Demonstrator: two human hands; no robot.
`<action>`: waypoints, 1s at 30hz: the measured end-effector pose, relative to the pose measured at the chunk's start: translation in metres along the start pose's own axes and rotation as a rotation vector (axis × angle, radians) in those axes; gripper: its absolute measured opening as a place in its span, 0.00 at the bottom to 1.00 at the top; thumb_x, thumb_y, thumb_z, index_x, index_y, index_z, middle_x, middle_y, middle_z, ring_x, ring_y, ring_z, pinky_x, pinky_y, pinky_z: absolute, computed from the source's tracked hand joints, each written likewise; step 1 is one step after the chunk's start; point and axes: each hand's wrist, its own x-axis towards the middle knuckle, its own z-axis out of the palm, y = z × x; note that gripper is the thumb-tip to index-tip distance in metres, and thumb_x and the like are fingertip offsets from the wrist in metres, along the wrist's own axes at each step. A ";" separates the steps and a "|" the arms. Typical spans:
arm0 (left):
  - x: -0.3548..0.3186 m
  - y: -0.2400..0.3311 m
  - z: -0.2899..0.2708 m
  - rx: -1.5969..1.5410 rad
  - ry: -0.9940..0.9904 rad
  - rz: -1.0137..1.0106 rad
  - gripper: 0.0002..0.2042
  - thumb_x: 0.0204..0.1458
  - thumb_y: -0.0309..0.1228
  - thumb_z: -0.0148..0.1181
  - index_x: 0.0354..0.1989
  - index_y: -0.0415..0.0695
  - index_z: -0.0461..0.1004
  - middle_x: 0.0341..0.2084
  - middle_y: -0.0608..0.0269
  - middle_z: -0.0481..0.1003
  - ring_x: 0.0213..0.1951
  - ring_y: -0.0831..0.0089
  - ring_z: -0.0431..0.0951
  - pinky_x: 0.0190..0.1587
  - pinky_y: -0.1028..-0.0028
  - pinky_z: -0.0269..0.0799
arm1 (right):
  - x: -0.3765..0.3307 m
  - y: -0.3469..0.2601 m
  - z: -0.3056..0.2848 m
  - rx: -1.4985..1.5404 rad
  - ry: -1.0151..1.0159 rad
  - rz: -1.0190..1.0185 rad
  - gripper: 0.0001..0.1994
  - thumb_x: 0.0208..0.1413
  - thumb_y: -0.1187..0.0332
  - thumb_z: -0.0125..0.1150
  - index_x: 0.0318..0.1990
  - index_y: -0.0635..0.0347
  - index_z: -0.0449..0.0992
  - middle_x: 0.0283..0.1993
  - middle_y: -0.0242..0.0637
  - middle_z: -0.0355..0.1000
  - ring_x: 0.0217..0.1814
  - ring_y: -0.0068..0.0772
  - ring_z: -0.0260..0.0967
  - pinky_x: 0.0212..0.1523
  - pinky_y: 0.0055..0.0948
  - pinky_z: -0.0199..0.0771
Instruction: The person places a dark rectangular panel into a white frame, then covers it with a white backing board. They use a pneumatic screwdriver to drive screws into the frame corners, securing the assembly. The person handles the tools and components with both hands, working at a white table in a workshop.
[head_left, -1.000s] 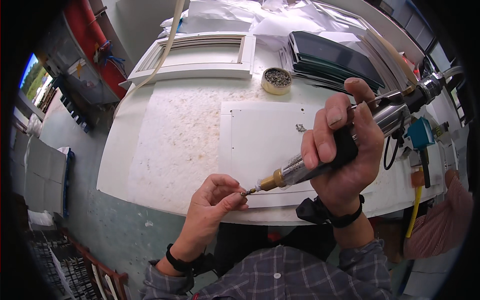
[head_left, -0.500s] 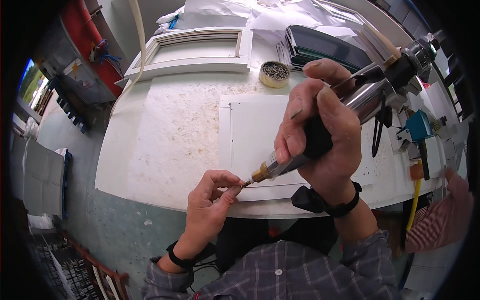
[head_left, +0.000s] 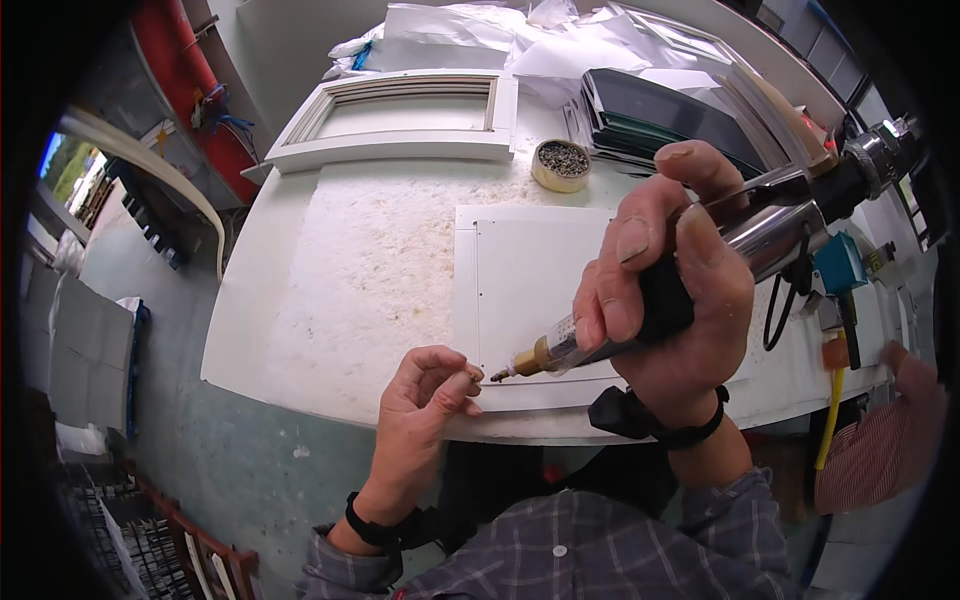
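My right hand (head_left: 690, 345) grips a power screwdriver (head_left: 772, 238) with a silver and black body, slanted so its brass-coloured nose (head_left: 531, 360) points down to the left. A small dark piece shows at the tip, too small to name for sure. Just left of that tip, my left hand (head_left: 422, 400) is closed in a pinch, a narrow gap between fingertips and tip. What the pinch holds is hidden. Beneath both lies a white panel (head_left: 540, 265) with small dark holes along its left side, on the white worktable (head_left: 250, 330).
A round tub (head_left: 562, 183) of small metal pieces stands beyond the panel. Behind are a white frame (head_left: 400, 150) and a stack of dark flat panels (head_left: 670, 112). At right sit a teal tool (head_left: 838, 265) and another person's striped sleeve (head_left: 880, 450). A pale hose (head_left: 165, 170) hangs at left.
The screwdriver has drawn back to the right with my right hand, opening a small gap from my left fingertips. The pale hose has swung to the left, and the view has shifted slightly.
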 end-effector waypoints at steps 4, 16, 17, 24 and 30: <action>-0.005 -0.002 0.001 -0.170 -0.035 -0.063 0.09 0.68 0.27 0.58 0.53 0.42 0.69 0.41 0.65 0.76 0.41 0.78 0.78 0.43 0.77 0.78 | 0.001 0.001 0.000 0.146 -0.007 -0.069 0.19 0.75 0.63 0.40 0.66 0.65 0.60 0.40 0.39 0.70 0.22 0.22 0.66 0.20 0.30 0.79; -0.011 -0.005 0.010 -0.244 -0.010 -0.089 0.11 0.68 0.31 0.58 0.54 0.43 0.69 0.39 0.64 0.76 0.40 0.80 0.80 0.44 0.80 0.83 | -0.001 0.009 -0.004 0.154 -0.016 -0.086 0.19 0.75 0.63 0.40 0.65 0.65 0.61 0.40 0.38 0.71 0.23 0.22 0.66 0.21 0.30 0.80; -0.011 -0.006 0.010 -0.247 -0.008 -0.088 0.11 0.68 0.31 0.58 0.54 0.43 0.69 0.39 0.64 0.76 0.39 0.80 0.80 0.44 0.80 0.83 | -0.001 0.009 -0.004 0.152 -0.015 -0.085 0.19 0.75 0.63 0.40 0.65 0.65 0.61 0.40 0.38 0.71 0.22 0.22 0.66 0.21 0.30 0.80; -0.010 -0.009 0.006 -0.300 -0.050 -0.126 0.10 0.68 0.31 0.58 0.52 0.42 0.70 0.40 0.62 0.77 0.41 0.78 0.80 0.46 0.75 0.84 | 0.000 0.010 -0.003 0.137 -0.035 -0.069 0.19 0.75 0.63 0.41 0.65 0.65 0.61 0.40 0.39 0.71 0.22 0.23 0.67 0.20 0.31 0.81; -0.009 -0.002 0.008 0.055 -0.035 0.066 0.09 0.68 0.29 0.58 0.52 0.41 0.70 0.42 0.60 0.78 0.45 0.76 0.81 0.48 0.73 0.83 | 0.007 0.012 -0.002 0.026 -0.077 -0.024 0.19 0.74 0.63 0.44 0.66 0.64 0.59 0.39 0.40 0.71 0.21 0.25 0.69 0.21 0.34 0.82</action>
